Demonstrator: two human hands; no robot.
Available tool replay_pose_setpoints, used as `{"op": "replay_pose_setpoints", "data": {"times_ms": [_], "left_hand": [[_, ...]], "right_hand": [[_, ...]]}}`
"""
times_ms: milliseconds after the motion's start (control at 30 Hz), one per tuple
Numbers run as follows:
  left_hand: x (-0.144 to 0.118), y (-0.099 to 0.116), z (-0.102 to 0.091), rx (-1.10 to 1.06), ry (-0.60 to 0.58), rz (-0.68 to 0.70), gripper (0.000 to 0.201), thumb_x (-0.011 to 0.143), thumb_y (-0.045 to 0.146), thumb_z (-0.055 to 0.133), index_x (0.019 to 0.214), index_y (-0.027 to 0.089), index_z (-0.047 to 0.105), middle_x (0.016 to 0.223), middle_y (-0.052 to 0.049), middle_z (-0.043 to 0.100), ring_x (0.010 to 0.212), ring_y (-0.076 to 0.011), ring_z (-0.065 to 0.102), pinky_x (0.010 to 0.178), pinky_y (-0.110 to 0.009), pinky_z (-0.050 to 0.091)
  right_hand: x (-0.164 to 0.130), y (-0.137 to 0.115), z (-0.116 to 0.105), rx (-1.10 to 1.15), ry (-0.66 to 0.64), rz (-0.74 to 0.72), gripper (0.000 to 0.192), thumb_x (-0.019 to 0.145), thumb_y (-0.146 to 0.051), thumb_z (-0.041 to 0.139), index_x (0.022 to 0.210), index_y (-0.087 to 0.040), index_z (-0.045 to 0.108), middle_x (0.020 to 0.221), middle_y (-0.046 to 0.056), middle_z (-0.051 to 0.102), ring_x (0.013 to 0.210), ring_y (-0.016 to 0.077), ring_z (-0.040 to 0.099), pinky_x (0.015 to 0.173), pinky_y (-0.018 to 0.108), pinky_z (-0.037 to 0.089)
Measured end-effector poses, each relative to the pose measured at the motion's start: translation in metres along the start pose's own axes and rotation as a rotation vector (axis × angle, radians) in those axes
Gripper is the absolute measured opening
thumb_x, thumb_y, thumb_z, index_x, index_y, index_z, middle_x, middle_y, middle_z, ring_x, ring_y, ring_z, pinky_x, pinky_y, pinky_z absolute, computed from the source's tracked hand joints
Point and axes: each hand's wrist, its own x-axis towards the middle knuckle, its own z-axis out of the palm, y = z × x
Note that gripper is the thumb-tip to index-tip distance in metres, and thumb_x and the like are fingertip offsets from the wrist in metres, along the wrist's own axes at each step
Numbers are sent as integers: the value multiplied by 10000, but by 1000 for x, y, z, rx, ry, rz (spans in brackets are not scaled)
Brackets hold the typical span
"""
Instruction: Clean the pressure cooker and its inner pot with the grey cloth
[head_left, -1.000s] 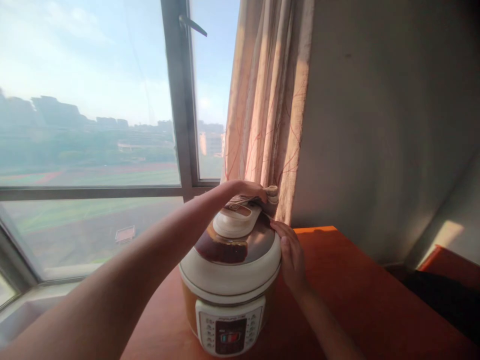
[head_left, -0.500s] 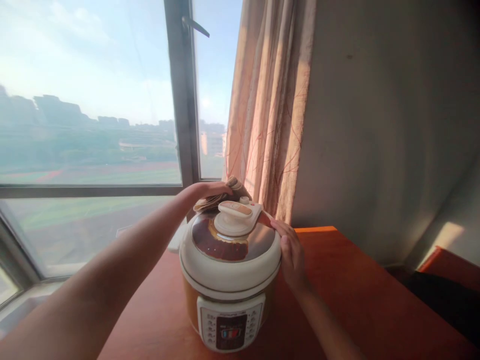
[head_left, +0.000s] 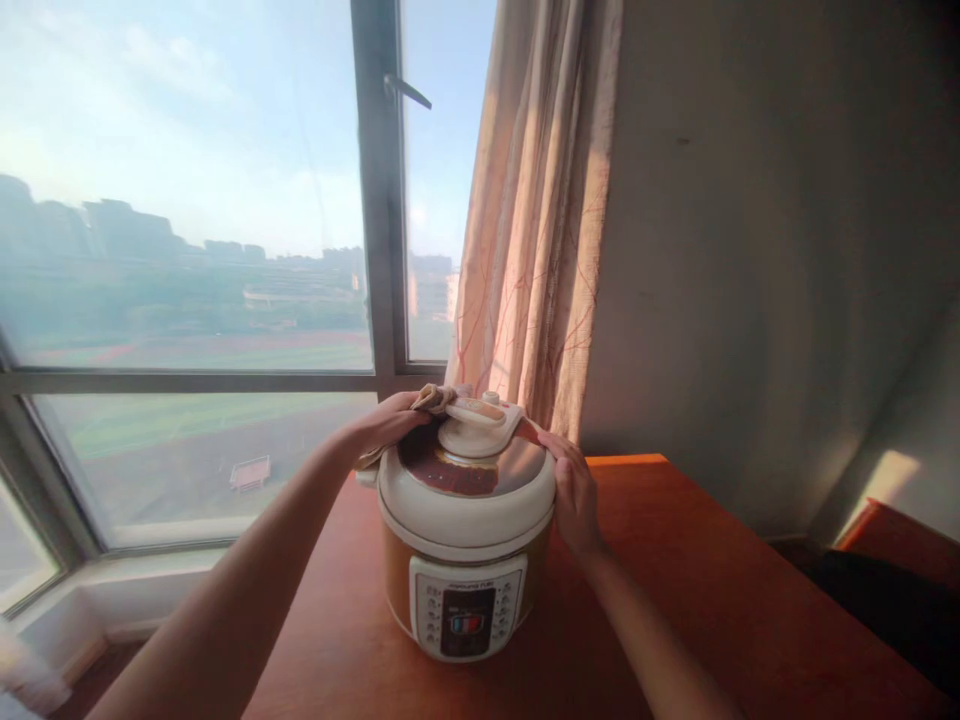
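Note:
A white and tan electric pressure cooker (head_left: 466, 522) stands upright on the table, lid on, its control panel (head_left: 469, 612) facing me. My left hand (head_left: 384, 424) is closed on a brownish cloth (head_left: 433, 398) at the far left of the lid, beside the cream lid handle (head_left: 474, 428). Part of the cloth hangs down by the lid's left rim. At the right rim, my right hand (head_left: 574, 492) grips the cooker's edge, fingers over the top of the lid. The undersides of both hands are hidden.
The reddish-brown wooden table (head_left: 675, 580) reaches out to the right. Behind the cooker hangs a patterned curtain (head_left: 532, 230) next to a large window (head_left: 187, 300) with a grey frame. A grey wall (head_left: 735, 280) rises on the right.
My left hand has moved with the cloth from the back of the lid to its left side, nearer to me. The right hand stays at the right rim. My view has shifted slightly.

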Motion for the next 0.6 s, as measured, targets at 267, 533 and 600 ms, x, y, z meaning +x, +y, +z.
{"op": "replay_pose_setpoints", "data": {"times_ms": [267,533,600], "left_hand": [[-57,21,17,128,146,101,465,774,284,501,1167,178,724,1276,-67,696,1220,-318,593,1109,-423,414],[-125,30,103,399,584,101,539,895,356,424,1401,292,598,1546,-7,481,1513,-339,229,1222,-519,235],[-139,34,132,443,658,141,592,894,374,423,1480,343,503,1592,31,408,1538,-333,147,1227,-536,212]], "right_hand": [[2,-2,1,5,17,1,451,1053,-373,276,1257,-242,657,1284,89,671,1237,239,578,1090,495,430],[3,-2,2,18,23,6,449,1054,-380,282,1251,-229,656,1281,98,671,1222,233,588,1092,483,429],[2,-1,2,22,23,2,442,1054,-374,286,1248,-224,654,1283,99,668,1219,232,587,1092,482,427]]}}
